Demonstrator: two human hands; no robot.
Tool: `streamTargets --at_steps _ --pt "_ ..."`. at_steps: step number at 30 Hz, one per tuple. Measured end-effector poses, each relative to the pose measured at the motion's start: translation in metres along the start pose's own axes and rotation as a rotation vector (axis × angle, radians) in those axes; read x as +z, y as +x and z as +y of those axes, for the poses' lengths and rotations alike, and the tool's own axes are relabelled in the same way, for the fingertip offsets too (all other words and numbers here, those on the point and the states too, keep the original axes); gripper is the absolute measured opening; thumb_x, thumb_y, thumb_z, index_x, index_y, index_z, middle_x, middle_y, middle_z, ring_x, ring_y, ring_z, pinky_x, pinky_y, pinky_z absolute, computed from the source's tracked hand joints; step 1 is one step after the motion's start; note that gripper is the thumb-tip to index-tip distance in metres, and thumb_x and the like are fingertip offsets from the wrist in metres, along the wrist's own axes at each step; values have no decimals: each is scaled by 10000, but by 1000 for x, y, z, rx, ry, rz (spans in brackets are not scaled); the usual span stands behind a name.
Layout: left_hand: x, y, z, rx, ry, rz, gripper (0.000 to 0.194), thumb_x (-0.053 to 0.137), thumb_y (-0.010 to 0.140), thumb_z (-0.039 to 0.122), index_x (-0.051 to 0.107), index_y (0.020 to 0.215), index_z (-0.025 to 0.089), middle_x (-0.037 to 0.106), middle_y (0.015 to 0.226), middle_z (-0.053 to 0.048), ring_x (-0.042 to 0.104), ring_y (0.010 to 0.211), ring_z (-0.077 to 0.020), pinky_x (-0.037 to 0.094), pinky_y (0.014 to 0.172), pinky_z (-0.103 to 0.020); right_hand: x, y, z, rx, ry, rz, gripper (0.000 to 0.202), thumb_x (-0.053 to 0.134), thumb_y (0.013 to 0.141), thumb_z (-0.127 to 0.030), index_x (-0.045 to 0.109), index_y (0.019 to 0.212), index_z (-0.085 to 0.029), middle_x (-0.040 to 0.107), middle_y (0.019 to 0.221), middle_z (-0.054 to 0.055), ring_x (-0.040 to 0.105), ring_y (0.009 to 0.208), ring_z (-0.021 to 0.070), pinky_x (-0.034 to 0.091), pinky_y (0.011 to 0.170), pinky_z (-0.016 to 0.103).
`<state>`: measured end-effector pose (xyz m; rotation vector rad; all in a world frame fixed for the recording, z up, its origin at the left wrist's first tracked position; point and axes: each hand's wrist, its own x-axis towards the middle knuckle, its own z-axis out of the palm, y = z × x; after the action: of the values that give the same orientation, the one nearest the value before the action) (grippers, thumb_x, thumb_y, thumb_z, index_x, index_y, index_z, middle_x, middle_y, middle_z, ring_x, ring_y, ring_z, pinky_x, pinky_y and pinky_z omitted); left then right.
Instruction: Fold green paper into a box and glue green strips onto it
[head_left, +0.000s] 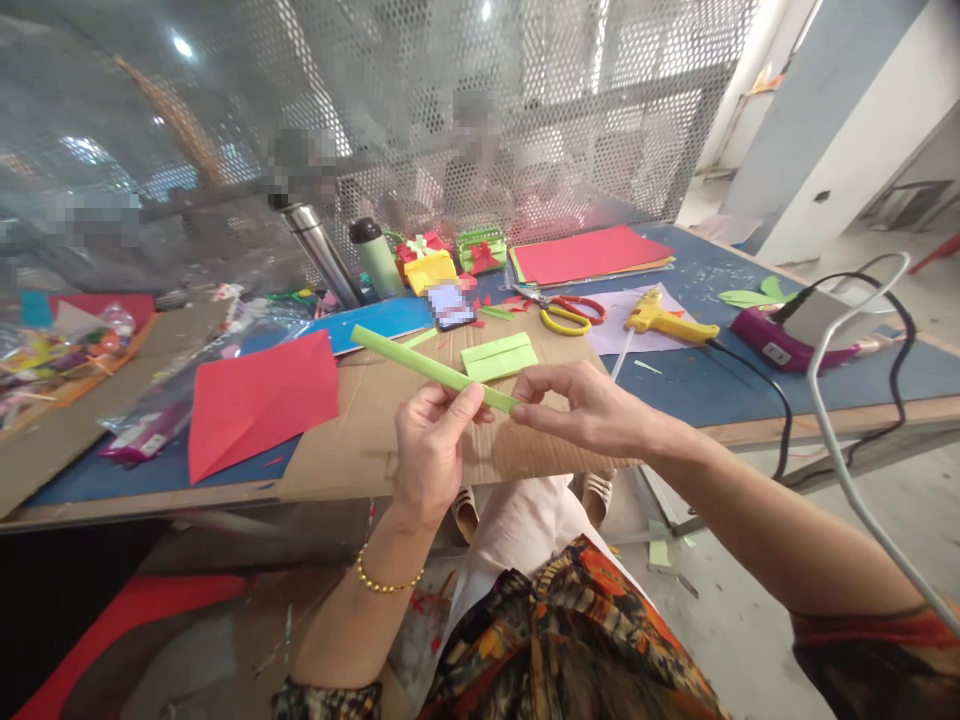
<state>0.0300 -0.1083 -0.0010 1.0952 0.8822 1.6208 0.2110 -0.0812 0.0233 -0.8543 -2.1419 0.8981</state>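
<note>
A long, narrow strip of light green paper (409, 358) slants between my two hands above the cardboard. My left hand (435, 440) pinches it near its middle, thumb on top. At the strip's right end, my right hand (574, 405) closes thumb and fingertips on it. Just beyond my hands a folded green paper piece (500, 357) lies flat on the cardboard sheet (360, 450). Scissors with yellow and red handles (566, 316) rest farther back, and a yellow glue gun (670, 320) lies to the right on pale paper.
Red paper (262, 400) lies to the left, and a stack of coloured sheets (592, 258) at the back. A steel flask (322, 250) and a green bottle (380, 262) stand behind a phone (450, 304). A purple power strip (787, 340) with cables sits at the right.
</note>
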Motion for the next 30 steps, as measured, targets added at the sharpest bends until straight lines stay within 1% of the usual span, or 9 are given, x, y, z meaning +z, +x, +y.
streamTargets --at_steps 4,7,10,13,16,19,24,26,30 --pt "-1 -1 -5 -27 17 -64 194 881 763 322 758 721 177 703 646 6 624 616 -92 500 650 -206 0 1 -6 10 -17 -25 287 582 946 -413 646 803 -172 662 751 22 561 704 136 420 685 279" --pt "-1 -1 -8 -49 24 -86 196 887 760 336 765 737 184 683 643 16 590 608 -82 477 632 -200 4 2 -5 13 -5 0 318 561 954 -410 645 757 -175 616 688 3 522 665 124 392 649 272" --pt "-3 1 -6 -44 41 -104 245 859 799 394 761 735 178 654 639 13 558 606 -81 456 626 -205 6 2 -3 -2 10 25 333 567 932 -395 568 668 -191 534 629 -27 464 623 108 360 618 266" --pt "-6 4 -3 16 39 -59 261 826 831 415 761 747 177 629 633 13 541 612 -87 442 631 -213 6 0 -1 14 -9 48 339 573 910 -377 500 628 -203 489 619 -34 445 623 109 349 615 271" --pt "-8 6 -1 46 25 -32 241 837 812 387 743 724 183 625 622 16 538 600 -91 434 621 -222 7 -1 -1 48 -34 5 345 558 914 -396 493 633 -207 499 628 -23 454 633 121 358 618 277" --pt "-9 4 -1 39 58 -61 246 819 832 366 719 700 185 620 617 16 544 605 -97 439 630 -229 9 0 -2 80 -24 -38 371 549 922 -456 525 652 -204 536 641 -8 477 641 132 364 610 279" --pt "-8 1 -5 -6 89 -119 254 804 851 373 722 701 186 639 634 7 569 622 -103 458 648 -232 13 2 -2 59 67 6 362 541 928 -453 632 707 -181 619 692 16 546 700 145 416 664 279" --pt "-8 4 -4 0 70 -91 235 809 844 403 768 757 188 639 634 4 563 619 -100 450 632 -225 14 2 -1 61 64 6 340 540 919 -413 621 683 -181 613 675 12 545 687 141 416 661 278" --pt "-9 14 3 82 -14 41 260 853 780 454 811 793 198 673 683 -11 549 599 -89 432 575 -213 18 0 0 79 48 -39 327 530 921 -380 621 679 -180 623 664 10 556 668 137 425 668 285"
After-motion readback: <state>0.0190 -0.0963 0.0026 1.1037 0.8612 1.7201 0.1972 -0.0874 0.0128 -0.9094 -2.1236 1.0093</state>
